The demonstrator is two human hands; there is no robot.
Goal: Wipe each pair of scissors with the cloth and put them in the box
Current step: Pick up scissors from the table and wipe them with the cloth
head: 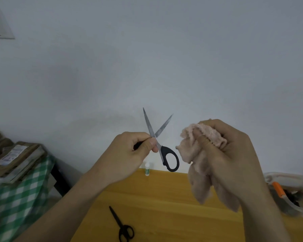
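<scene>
the left hand [129, 154] holds a pair of scissors [158, 139] up in the air before a plain pale wall [147, 49], its fingers curled round one black plastic handle and the thumb pressed near the pivot. the dull, speckled steel blades are spread into a narrow x with the tips pointing up; the free oval handle loop hangs down to the right. the right hand [231, 154] clutches a soft, fuzzy pink cloth [199, 154], bunched over the fingers with the thumb pinning it and loose folds hanging below. cloth and scissors are near each other but apart.

below lies a smooth wooden table [164, 198]. on it rest small all-black scissors [122, 226], closed, and at the far edge a small white tube [147, 169] standing upright. at the right edge sits a clear plastic box [287, 179] with an orange handle [279, 189] showing inside. to the left, flat cardboard [16, 158] is stacked on a green checked fabric [19, 198].
</scene>
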